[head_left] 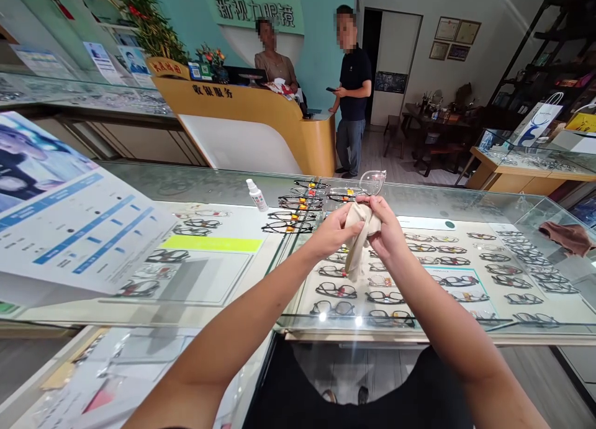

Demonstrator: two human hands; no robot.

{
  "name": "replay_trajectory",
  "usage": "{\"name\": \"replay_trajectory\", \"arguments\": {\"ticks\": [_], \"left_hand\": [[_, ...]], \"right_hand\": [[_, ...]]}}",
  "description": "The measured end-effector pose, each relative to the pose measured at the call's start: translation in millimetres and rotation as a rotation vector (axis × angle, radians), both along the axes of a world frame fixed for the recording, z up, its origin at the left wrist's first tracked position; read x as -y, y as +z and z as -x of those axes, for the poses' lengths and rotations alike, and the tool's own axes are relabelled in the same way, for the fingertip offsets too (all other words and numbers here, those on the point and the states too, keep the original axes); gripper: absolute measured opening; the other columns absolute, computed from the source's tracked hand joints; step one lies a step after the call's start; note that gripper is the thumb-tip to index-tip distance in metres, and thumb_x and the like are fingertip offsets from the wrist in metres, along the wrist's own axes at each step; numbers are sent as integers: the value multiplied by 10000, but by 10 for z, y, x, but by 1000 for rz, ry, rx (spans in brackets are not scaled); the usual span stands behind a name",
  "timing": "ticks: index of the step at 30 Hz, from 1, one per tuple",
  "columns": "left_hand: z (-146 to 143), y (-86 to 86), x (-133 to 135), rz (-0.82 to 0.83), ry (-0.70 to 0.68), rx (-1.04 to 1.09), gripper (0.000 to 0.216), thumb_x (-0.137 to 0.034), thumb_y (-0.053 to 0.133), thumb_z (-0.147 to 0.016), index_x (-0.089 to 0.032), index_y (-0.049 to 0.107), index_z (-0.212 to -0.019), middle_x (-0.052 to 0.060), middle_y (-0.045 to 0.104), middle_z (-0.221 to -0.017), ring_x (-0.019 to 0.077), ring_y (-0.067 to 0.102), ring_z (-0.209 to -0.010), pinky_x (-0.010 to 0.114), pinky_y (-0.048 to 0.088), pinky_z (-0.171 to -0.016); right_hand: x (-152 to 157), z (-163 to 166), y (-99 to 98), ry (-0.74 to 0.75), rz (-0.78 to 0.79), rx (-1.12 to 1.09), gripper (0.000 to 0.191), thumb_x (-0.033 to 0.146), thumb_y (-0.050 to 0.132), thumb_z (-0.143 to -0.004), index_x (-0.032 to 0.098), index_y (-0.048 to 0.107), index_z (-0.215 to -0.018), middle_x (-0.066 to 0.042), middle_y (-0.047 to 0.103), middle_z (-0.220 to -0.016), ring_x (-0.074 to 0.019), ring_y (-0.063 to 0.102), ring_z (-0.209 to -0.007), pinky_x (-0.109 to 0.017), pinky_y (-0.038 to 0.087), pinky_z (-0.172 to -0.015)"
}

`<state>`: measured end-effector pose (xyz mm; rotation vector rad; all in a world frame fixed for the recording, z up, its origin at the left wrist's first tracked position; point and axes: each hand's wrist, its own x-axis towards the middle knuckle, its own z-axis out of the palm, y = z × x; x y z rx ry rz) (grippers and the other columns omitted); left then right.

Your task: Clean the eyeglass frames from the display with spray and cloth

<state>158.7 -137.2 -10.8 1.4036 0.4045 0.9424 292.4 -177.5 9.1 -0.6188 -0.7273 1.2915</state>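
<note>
My left hand (334,232) pinches a beige cleaning cloth (356,230), whose loose end hangs down over the glass case. Right beside it, my right hand (385,225) is closed on a pair of eyeglasses (372,182) and the gathered cloth. One clear lens with a thin frame sticks up above the right fingers; the rest of the glasses is hidden by cloth and hands. Left of my hands, several dark eyeglasses (289,216) with orange tags lie in rows on the counter top. A white spray bottle (256,195) stands close to them.
A glass display case (298,305) full of eyeglasses spans the front. A large printed card (69,218) stands at left. A brown cloth (565,238) lies at right. Beyond, one person sits behind a wooden service desk (223,103) and another person (354,87) stands beside it.
</note>
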Motion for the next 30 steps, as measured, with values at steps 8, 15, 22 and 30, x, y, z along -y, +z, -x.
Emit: {"name": "replay_trajectory", "arguments": {"ticks": [8,15,22,30], "left_hand": [[-105,-6,30,-18,333,98,632,-737,755,-783,-145,738,-1003,47,743,-862,155,658,-768,248,531,-719],[26,-64,-198,335,134,111,553,-624,870,-733,-143,702,-947,56,738,-791,233,740,-797,317,603,-709],[94,2,-282,425,191,171,475,-548,781,-871,-119,701,-1060,105,778,-915,243,768,-903,351,630,-830],[108,147,-231,354,202,211,471,-564,695,-930,-122,728,-1090,141,789,-1045,296,754,-1074,388,628,-912]], "right_hand": [[28,150,-69,-24,-22,21,345,379,903,-719,251,595,-810,34,762,-886,-128,684,-777,-243,575,-728],[25,-128,135,-49,-62,83,253,412,824,-804,244,635,-794,-9,801,-1006,-158,701,-882,-278,579,-746],[1,-228,172,-108,-51,132,194,416,757,-870,254,657,-837,-15,786,-1031,-163,694,-942,-298,562,-849],[2,-238,151,-9,-160,438,338,545,815,-798,247,660,-754,-7,782,-836,-181,667,-865,-322,503,-855]]}}
